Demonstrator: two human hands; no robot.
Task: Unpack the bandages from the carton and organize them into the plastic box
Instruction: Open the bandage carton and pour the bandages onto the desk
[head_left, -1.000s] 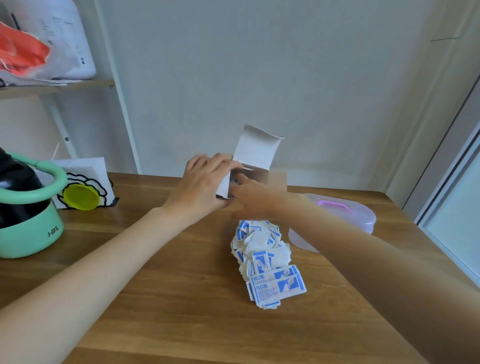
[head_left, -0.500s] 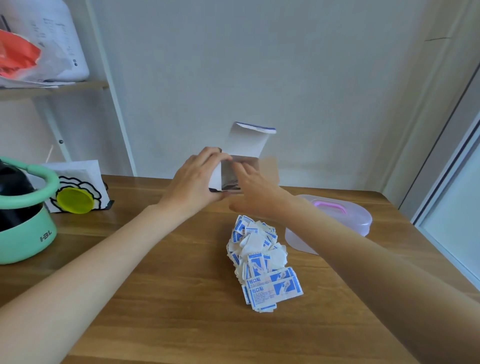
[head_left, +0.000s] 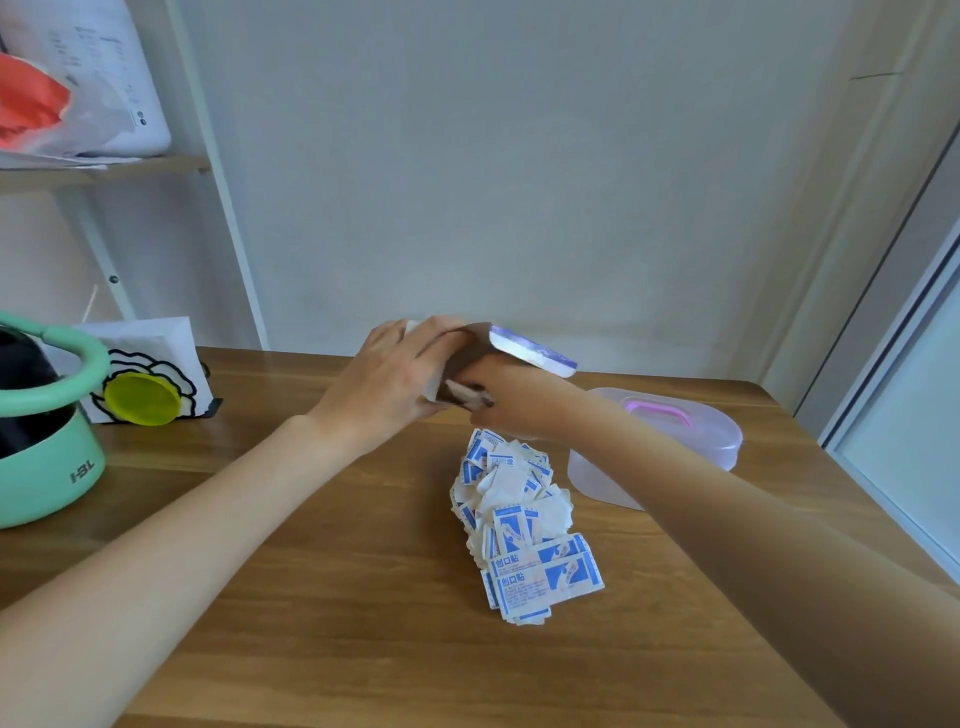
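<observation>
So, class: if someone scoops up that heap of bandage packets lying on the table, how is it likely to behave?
The bandage packets lie loose and unbundled, so a scoop would probably shed some. They look like thin flat paper wrappers, likely very light and bendy. Pushed across the wooden table, the heap would probably spread rather than slide whole.

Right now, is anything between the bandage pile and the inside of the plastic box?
Yes. The plastic box still has its lid with the pink handle on, so the bandages cannot go in yet. The table between pile and box looks bare. Both the left hand and the right hand hold the carton.
</observation>
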